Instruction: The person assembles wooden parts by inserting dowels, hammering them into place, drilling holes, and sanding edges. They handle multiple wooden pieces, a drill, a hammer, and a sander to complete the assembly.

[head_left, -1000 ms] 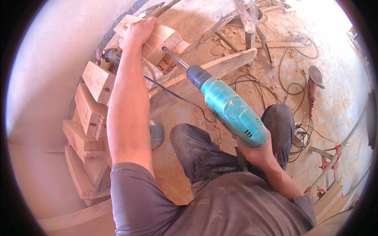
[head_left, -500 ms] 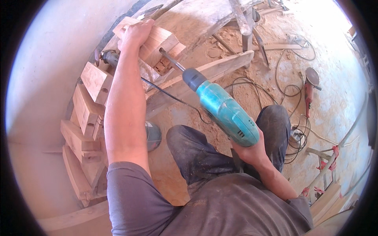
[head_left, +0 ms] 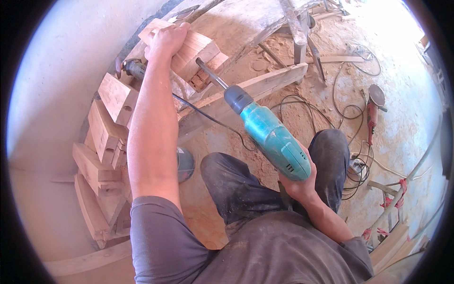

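Drill [head_left: 276, 139] in right hand [head_left: 301, 188], bit [head_left: 215, 76] apparently inside block [head_left: 195, 49] left hand [head_left: 168, 40] grips.

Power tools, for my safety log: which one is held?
The teal drill, in the right hand. The red angle grinder on the dusty floor and dark grey tool near the pale wall are unheld.

Dark shirt [head_left: 283, 246], seemingly navy trousers [head_left: 236, 184]
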Action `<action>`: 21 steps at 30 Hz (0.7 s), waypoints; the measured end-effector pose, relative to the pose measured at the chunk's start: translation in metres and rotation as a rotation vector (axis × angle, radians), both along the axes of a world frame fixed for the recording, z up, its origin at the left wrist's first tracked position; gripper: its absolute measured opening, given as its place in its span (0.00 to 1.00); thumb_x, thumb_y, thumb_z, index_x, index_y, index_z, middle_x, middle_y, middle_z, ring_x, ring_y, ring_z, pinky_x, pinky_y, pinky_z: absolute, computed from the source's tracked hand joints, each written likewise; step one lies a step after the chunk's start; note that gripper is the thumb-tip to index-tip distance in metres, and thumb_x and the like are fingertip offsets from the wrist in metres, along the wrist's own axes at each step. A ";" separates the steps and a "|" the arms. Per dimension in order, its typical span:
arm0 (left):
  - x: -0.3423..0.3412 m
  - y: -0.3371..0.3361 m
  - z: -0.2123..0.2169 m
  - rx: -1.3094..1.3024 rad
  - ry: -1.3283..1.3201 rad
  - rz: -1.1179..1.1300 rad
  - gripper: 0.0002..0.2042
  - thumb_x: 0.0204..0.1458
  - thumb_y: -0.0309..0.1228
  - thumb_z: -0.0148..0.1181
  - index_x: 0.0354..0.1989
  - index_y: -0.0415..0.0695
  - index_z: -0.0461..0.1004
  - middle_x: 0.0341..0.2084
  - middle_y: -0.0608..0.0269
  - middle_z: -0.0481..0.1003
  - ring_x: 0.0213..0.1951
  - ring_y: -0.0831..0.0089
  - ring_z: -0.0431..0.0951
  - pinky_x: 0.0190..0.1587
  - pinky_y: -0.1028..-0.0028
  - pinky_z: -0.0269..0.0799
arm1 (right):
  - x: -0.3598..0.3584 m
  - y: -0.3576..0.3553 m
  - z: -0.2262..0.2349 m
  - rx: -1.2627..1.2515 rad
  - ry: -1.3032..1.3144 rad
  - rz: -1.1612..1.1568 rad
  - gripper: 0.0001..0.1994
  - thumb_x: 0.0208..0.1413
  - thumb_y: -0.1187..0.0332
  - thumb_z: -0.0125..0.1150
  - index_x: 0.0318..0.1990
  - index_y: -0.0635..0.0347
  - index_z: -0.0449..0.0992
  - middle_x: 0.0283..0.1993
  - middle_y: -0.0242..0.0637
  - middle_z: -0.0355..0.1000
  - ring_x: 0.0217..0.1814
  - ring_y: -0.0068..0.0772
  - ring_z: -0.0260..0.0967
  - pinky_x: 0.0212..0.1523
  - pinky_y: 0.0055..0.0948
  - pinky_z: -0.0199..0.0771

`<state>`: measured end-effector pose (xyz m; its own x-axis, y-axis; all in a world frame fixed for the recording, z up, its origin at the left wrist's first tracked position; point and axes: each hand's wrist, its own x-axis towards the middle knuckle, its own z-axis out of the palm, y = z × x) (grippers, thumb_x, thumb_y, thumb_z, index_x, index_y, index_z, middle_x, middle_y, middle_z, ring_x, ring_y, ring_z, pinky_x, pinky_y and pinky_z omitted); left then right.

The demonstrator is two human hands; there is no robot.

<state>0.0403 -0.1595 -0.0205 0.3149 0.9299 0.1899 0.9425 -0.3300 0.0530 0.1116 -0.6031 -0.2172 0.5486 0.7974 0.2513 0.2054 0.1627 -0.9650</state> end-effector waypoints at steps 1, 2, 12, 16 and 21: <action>0.000 0.001 0.001 -0.001 -0.007 -0.001 0.32 0.58 0.62 0.42 0.68 0.65 0.74 0.71 0.62 0.67 0.76 0.52 0.53 0.72 0.46 0.55 | -0.001 -0.002 -0.002 -0.033 -0.014 -0.004 0.39 0.49 0.79 0.71 0.71 0.64 0.63 0.60 0.42 0.77 0.60 0.31 0.76 0.61 0.30 0.73; -0.001 0.001 0.001 -0.003 -0.014 -0.001 0.32 0.58 0.62 0.42 0.68 0.65 0.74 0.71 0.62 0.67 0.76 0.52 0.53 0.72 0.46 0.55 | -0.002 -0.004 -0.004 -0.066 -0.027 -0.007 0.41 0.49 0.78 0.73 0.72 0.63 0.62 0.60 0.43 0.78 0.61 0.31 0.77 0.60 0.30 0.74; 0.001 -0.006 0.005 -0.020 0.035 0.004 0.33 0.58 0.62 0.41 0.69 0.66 0.72 0.72 0.62 0.66 0.76 0.51 0.53 0.71 0.46 0.56 | 0.001 -0.024 0.050 -0.091 0.003 -0.024 0.38 0.51 0.80 0.73 0.71 0.65 0.63 0.59 0.42 0.77 0.61 0.29 0.75 0.61 0.29 0.74; 0.003 -0.006 0.003 -0.007 0.012 0.007 0.32 0.58 0.61 0.41 0.68 0.66 0.72 0.71 0.62 0.66 0.76 0.52 0.53 0.71 0.46 0.56 | 0.003 -0.019 0.061 -0.053 0.060 0.007 0.37 0.51 0.81 0.70 0.70 0.65 0.64 0.59 0.43 0.77 0.62 0.29 0.75 0.62 0.29 0.73; 0.002 -0.013 0.004 -0.010 -0.027 0.026 0.32 0.58 0.62 0.41 0.68 0.66 0.73 0.71 0.62 0.67 0.76 0.52 0.53 0.71 0.46 0.56 | 0.005 -0.009 0.038 -0.047 0.024 0.036 0.32 0.48 0.82 0.66 0.65 0.67 0.69 0.56 0.39 0.74 0.57 0.27 0.73 0.59 0.27 0.71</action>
